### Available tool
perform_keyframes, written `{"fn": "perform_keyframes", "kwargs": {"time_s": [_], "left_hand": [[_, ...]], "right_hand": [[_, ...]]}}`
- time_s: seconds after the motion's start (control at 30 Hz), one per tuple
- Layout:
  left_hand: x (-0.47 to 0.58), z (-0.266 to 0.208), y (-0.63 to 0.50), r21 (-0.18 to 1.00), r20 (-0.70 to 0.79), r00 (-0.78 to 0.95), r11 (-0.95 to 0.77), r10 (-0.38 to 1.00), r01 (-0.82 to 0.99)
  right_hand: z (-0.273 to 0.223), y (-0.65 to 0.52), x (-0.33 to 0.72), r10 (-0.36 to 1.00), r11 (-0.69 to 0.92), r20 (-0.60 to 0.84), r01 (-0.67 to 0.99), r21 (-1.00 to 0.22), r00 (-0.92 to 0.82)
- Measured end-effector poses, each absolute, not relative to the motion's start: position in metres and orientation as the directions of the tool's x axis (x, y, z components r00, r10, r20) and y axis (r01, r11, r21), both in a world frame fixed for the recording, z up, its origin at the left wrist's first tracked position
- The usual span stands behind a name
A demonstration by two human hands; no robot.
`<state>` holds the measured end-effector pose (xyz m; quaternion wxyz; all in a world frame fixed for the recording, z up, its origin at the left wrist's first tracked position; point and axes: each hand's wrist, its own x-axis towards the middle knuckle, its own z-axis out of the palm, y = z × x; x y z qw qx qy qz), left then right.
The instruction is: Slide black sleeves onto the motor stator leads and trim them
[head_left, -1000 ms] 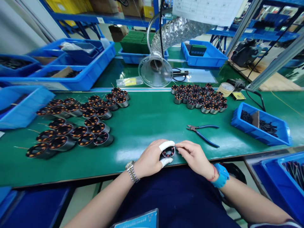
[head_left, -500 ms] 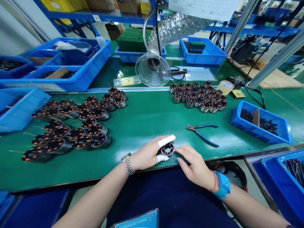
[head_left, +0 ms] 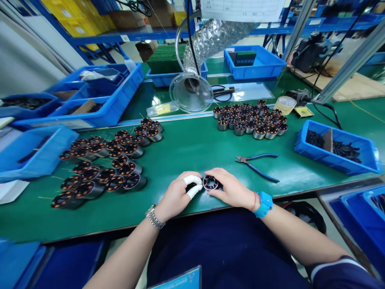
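Note:
A motor stator (head_left: 210,183), a metal ring with copper windings inside, sits at the front of the green bench. My right hand (head_left: 230,186) is closed around its right side, thumb at the near edge and fingers at the far edge. Just left of the ring, my left hand (head_left: 180,192) has its thumb and a finger, both in white finger covers, pinched together; whatever lies between the tips is too small to make out. Blue-handled cutting pliers (head_left: 255,163) lie spread on the bench beyond my right hand.
Several stators with wire ends (head_left: 106,175) stand in rows on the left. More stators (head_left: 250,127) are grouped at the back right. A blue bin of black parts (head_left: 337,168) is at right. A clear extraction hood (head_left: 177,94) hangs over the middle.
My right hand has moved in from the right and closed around the stator. My left hand has let go of the stator's sides and now pinches at its left edge.

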<state>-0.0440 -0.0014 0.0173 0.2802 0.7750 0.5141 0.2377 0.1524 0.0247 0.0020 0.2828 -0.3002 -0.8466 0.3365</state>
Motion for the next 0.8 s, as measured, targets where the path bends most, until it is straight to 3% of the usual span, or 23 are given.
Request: {"fn": "perform_keyframes", "kwargs": {"time_s": [0.2,0.37,0.43,0.57,0.63,0.7,0.8], "left_hand": [[-0.048,0.023,0.004,0.672,0.002,0.334,-0.248,0.943,0.697],[-0.048,0.025,0.013,0.601,0.084,0.412,-0.376,0.907,0.705],[-0.047,0.029,0.017,0.515,0.126,0.480,-0.471,0.868,0.716],[-0.044,0.043,0.021,0.169,0.164,0.630,-0.651,0.759,0.740],[-0.044,0.050,0.023,0.053,0.149,0.683,-0.695,0.716,0.717],[-0.048,0.056,0.026,0.033,0.157,0.686,-0.698,0.711,0.715],[-0.059,0.065,0.032,0.122,0.274,0.558,-0.603,0.784,0.788]], "right_hand": [[0.004,0.024,0.152,0.717,0.573,0.278,0.313,-0.758,-0.640],[0.001,0.025,0.153,0.713,0.581,0.277,0.321,-0.748,-0.644],[0.000,0.025,0.153,0.705,0.594,0.287,0.319,-0.739,-0.648],[-0.001,0.022,0.154,0.707,0.614,0.303,0.343,-0.711,-0.638],[-0.002,0.017,0.154,0.733,0.606,0.302,0.383,-0.697,-0.609],[-0.002,0.012,0.154,0.767,0.586,0.300,0.428,-0.689,-0.568],[-0.005,0.006,0.154,0.808,0.552,0.297,0.477,-0.684,-0.508]]}}
